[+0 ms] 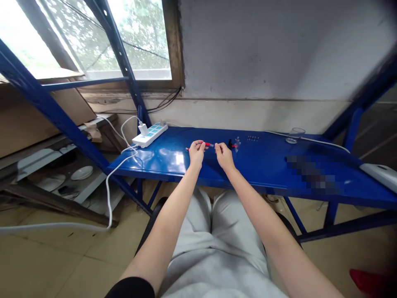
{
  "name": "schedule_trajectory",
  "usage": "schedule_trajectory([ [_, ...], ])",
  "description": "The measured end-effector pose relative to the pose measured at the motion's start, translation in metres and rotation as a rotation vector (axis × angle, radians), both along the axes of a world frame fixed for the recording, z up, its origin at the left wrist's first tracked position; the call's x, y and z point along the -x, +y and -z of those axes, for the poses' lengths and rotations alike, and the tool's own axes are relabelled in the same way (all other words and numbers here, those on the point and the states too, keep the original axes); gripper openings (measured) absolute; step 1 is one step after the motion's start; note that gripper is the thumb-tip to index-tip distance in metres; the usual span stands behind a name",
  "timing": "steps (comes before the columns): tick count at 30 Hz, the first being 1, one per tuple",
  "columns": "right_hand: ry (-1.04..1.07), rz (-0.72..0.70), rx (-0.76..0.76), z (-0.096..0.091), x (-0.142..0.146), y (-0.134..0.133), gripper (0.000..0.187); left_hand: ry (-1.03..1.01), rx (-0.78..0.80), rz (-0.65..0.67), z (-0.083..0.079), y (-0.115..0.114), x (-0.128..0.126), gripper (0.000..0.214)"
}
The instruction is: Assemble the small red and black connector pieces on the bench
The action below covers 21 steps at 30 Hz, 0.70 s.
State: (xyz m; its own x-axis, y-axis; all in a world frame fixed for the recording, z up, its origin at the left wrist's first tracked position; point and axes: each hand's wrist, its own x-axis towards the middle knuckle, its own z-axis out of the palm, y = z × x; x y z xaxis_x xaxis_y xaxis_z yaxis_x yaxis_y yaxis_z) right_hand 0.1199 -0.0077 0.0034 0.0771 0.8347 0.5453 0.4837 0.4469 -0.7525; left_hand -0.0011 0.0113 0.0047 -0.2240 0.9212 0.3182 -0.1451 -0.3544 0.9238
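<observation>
My left hand (196,152) is closed around a slim red pen (207,144), whose pale, see-through end points right. Just across from that end, my right hand (224,156) is pinched closed. Any small part between its fingertips is too small to name. A red and whitish tip (187,149) shows at the left side of my left hand; whether it belongs to the same pen I cannot tell. Right of my hands lies a little cluster of clear, red and black parts (237,145). Several tiny metallic pieces (253,138) stand in a row beyond it.
The blue table (266,165) carries a white power strip (151,134) with a plugged-in charger at the left. A clear glass cup (294,135) stands at the back right, near a cable. Farther right are a blurred-out dark object (313,176) and a white device (380,176).
</observation>
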Motion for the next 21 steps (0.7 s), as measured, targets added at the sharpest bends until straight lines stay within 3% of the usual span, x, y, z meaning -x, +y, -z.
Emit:
schedule_trajectory([
  [8, -0.031, 0.016, 0.012, 0.0015, -0.0015, 0.0002, 0.045, 0.067, -0.022, 0.187, 0.0014, -0.0048, -0.0053, 0.012],
  [16, -0.069, 0.017, -0.028, 0.0022, -0.0023, -0.0004, 0.047, 0.023, -0.016, 0.173, 0.0034, -0.0029, -0.0047, 0.019],
  [21, -0.066, 0.014, -0.048, 0.0034, -0.0017, 0.0001, 0.037, -0.036, -0.02, 0.118, 0.0039, -0.0014, -0.0031, 0.02],
])
